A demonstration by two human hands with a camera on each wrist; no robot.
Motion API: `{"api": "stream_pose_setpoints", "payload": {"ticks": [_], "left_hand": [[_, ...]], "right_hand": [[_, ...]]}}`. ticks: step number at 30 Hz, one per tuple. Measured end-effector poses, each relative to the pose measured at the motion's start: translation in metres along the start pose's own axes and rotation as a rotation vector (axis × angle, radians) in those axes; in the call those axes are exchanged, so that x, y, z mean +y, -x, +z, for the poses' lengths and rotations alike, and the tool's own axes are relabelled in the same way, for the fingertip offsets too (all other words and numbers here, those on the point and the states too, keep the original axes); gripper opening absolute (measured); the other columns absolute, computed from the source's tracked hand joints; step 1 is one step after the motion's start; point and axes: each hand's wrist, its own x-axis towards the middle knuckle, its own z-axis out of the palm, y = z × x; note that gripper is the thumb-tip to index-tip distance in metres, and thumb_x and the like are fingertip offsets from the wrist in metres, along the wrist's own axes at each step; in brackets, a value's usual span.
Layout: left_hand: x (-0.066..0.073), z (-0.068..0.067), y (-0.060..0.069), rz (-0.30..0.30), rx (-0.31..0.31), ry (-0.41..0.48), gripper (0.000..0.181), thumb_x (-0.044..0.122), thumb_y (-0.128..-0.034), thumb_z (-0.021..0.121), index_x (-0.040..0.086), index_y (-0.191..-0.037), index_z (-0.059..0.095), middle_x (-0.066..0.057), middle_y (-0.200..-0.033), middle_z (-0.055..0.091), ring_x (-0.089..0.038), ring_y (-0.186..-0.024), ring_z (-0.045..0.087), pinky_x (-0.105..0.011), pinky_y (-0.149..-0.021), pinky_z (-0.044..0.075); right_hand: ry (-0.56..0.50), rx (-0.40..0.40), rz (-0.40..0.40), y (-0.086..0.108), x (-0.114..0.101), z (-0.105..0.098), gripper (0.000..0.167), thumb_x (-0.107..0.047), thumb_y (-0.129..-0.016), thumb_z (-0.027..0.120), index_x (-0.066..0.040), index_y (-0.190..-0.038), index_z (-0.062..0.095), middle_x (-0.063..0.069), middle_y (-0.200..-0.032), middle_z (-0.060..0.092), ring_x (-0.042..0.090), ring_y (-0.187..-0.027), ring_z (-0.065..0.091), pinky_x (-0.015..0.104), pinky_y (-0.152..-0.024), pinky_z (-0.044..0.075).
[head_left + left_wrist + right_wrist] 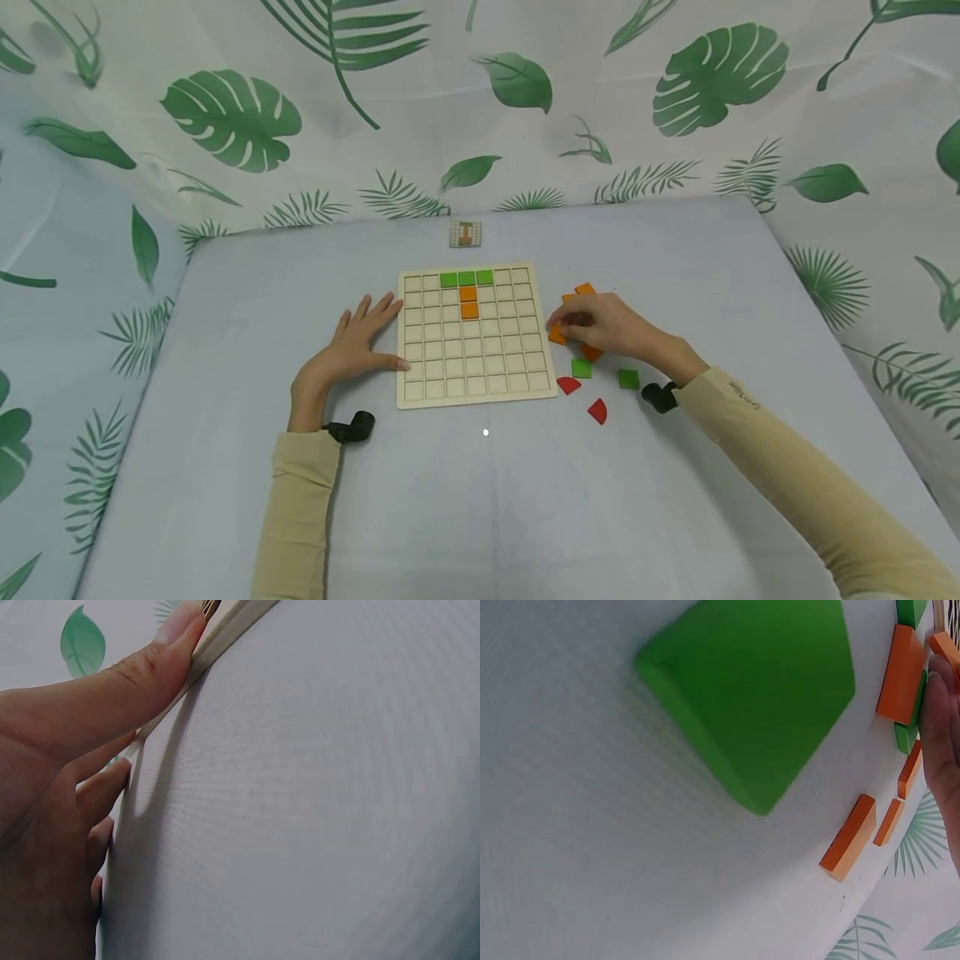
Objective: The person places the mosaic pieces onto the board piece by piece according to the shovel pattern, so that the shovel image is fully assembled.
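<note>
A pale wooden grid board (477, 403) lies on the table. Near its top edge sit a row of green square tiles (467, 277) and, below the middle one, two orange square tiles (468, 310) in a column. My left hand (351, 343) is spread at the board's left side, its thumb (161, 664) and fingertips touching the edge. To the right of the board, my right hand (611, 323) pinches an orange tile (557, 335) at its fingertips; the same orange tile (945, 649) shows tilted in the right wrist view.
Around the right hand lie loose orange tiles (585, 289), a green tile (582, 368), another green tile (628, 379), and red quarter-round pieces (597, 411). Behind the board is a small card with a grid pattern (466, 234). A leaf-printed cloth (480, 175) hangs behind the table.
</note>
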Motion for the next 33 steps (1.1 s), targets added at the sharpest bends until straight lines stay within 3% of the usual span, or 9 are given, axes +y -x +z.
{"api": "stream_pose_setpoints", "payload": {"ticks": [14,22,33], "left_hand": [[-0.0022,0.0003,-0.0001,-0.005,-0.01,-0.012,0.105,0.036,-0.0859,0.083,0.011,-0.166,0.02,-0.012,-0.174,0.007,-0.036,-0.16,-0.011,-0.058,-0.126,-0.014],[-0.0012,-0.0001,-0.0002,-0.008,-0.011,-0.015,0.105,0.036,-0.0856,0.083,0.012,-0.166,0.019,-0.011,-0.174,0.006,-0.036,-0.16,-0.011,-0.057,-0.126,-0.014],[-0.0008,0.0002,-0.0006,0.004,-0.006,0.002,0.104,0.036,-0.0857,0.083,0.01,-0.165,0.021,-0.013,-0.174,0.008,-0.038,-0.16,-0.01,-0.058,-0.126,-0.013]], "right_hand": [[-0.082,-0.021,0.065,0.0009,-0.0008,-0.0036,0.03,-0.005,-0.094,0.073,-0.002,-0.124,0.073,0.012,-0.12,0.074,0.02,-0.098,0.073,0.028,-0.084,0.06],[-0.074,-0.014,0.064,-0.0021,0.0001,-0.0028,0.03,-0.008,-0.094,0.074,-0.004,-0.124,0.074,0.009,-0.112,0.075,0.021,-0.097,0.07,0.026,-0.084,0.06],[-0.093,0.003,0.072,-0.0067,-0.0018,-0.0014,0.029,-0.01,-0.095,0.074,-0.007,-0.124,0.074,0.009,-0.114,0.075,0.021,-0.101,0.069,0.031,-0.088,0.058]]}}
